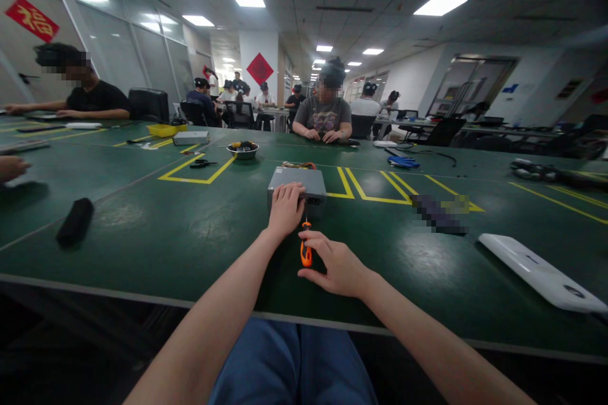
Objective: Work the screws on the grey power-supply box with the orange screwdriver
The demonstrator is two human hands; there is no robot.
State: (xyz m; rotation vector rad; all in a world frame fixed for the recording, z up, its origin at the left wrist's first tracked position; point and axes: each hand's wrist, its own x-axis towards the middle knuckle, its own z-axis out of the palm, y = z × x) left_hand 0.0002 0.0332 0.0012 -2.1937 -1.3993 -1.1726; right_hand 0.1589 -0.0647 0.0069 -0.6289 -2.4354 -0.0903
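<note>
A grey metal computer power supply [311, 182] sits on the green table with a bundle of coloured wires at its back. Over its top and near left edge lies my left hand [286, 207], fingers on the casing and thumb at the near face, holding it. An orange and black screwdriver [306, 254] points away from me, its shaft reaching the near face of the power supply. The fingers of my right hand [332, 262] bend over the screwdriver's handle, the thumb apart below it. The screwdriver's tip is too small to make out.
Yellow tape lines mark the table [413, 316]. Around me are a black case [76, 221], a metal bowl [243, 152] with items, a yellow tray [160, 131], blue gloves [403, 162] and a white device [536, 269]. A person [325, 111] sits opposite; another person's hand [13, 168] shows at left.
</note>
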